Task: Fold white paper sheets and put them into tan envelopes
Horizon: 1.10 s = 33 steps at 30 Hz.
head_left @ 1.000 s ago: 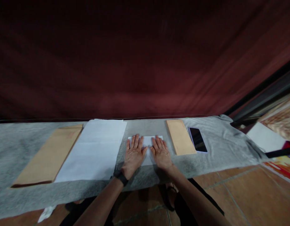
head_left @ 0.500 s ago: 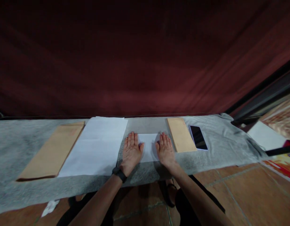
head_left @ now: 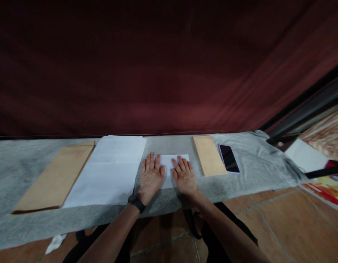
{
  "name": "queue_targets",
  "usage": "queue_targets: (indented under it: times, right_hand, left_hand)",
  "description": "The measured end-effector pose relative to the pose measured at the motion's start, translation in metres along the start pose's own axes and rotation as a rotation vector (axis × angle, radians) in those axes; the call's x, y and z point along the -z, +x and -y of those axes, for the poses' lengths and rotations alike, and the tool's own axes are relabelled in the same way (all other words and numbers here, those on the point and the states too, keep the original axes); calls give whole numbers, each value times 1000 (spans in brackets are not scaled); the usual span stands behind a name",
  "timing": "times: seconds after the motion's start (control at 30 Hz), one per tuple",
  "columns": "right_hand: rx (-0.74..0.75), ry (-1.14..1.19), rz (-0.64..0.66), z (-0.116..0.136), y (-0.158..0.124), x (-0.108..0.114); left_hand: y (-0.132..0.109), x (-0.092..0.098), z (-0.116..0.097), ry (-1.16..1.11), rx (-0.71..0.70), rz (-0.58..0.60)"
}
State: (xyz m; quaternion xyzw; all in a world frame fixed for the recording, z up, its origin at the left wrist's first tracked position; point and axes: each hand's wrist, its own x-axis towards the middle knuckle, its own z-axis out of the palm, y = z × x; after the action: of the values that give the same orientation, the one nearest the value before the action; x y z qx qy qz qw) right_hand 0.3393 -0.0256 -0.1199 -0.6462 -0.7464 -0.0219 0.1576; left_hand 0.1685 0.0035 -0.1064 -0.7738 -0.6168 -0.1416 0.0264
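A small folded white paper (head_left: 168,162) lies on the grey cloth (head_left: 248,171) over the table. My left hand (head_left: 150,177) rests flat on the paper's left part, fingers stretched out; a dark band is on that wrist. Flat on the paper's right part lies my right hand (head_left: 183,176), fingers spread. The two hands sit close together, thumbs almost meeting.
Left of the hands lie a large white sheet (head_left: 108,170) and a big brown envelope (head_left: 55,177). To the right are a small brown envelope (head_left: 209,155) and a black phone (head_left: 228,158). A dark red curtain (head_left: 169,73) hangs behind. Tiled floor shows below.
My hands slid apart over the folded paper half a second ago and have now come back together, my right hand moving left onto the paper.
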Motion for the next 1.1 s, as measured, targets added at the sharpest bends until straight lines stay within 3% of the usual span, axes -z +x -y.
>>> queue_targets:
  times: [0.17,0.47,0.63,1.1]
  right_hand:
    - [-42,-24,23,-10,1,2]
    - [-34,-17,32,-10,1,-1]
    - [-37,-30,22,-11,1,-2]
    - [-27,-42,-4,-12,1,1]
  left_hand:
    - [0,2,-2,0,-6,-11]
    - [-18,-1,-36,-95,-313,77]
    - [-14,-8,-34,-83,-274,78]
    - [1,-3,-23,-50,-106,70]
